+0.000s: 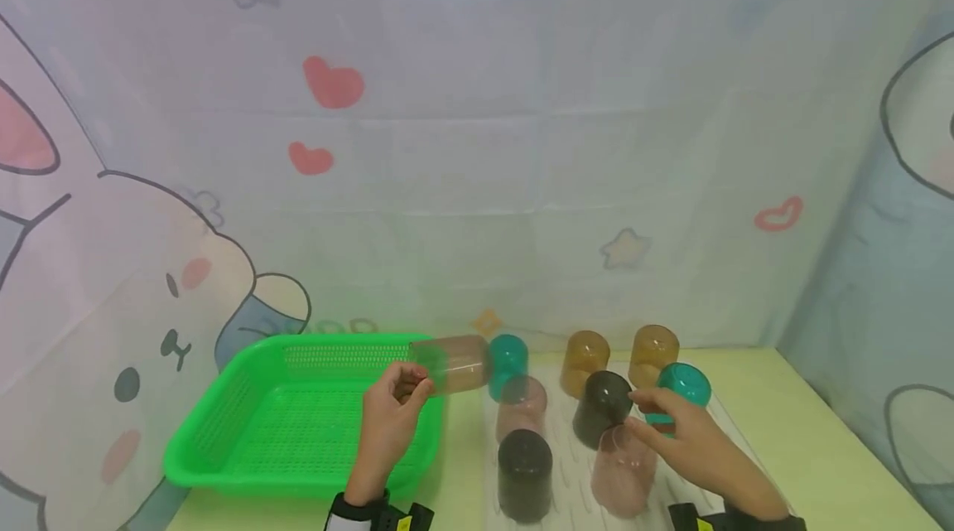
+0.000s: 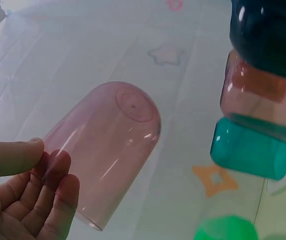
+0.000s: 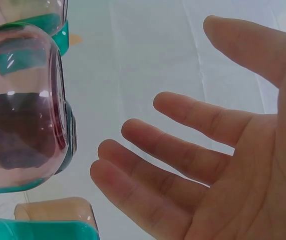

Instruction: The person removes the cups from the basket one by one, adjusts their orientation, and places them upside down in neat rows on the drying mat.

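Note:
My left hand (image 1: 393, 415) holds a clear pink cup (image 1: 453, 363) on its side by the rim, over the right edge of the green basket (image 1: 224, 432). In the left wrist view the fingers (image 2: 42, 200) reach inside the pink cup (image 2: 107, 145) with the thumb outside. My right hand (image 1: 689, 436) is open, fingers spread, just right of an upturned pink cup (image 1: 622, 469) and a black cup (image 1: 602, 407), touching neither as far as I can see. In the right wrist view the open palm (image 3: 243, 165) faces a pink cup (image 3: 22, 105).
Several upturned cups stand on a clear ridged mat (image 1: 574, 448): two teal (image 1: 508, 364) (image 1: 681, 386), two amber (image 1: 584, 359) (image 1: 653, 353), another black (image 1: 525, 473), another pink (image 1: 522, 407). A cartoon cloth backdrop hangs behind. The table's right edge runs at the far right.

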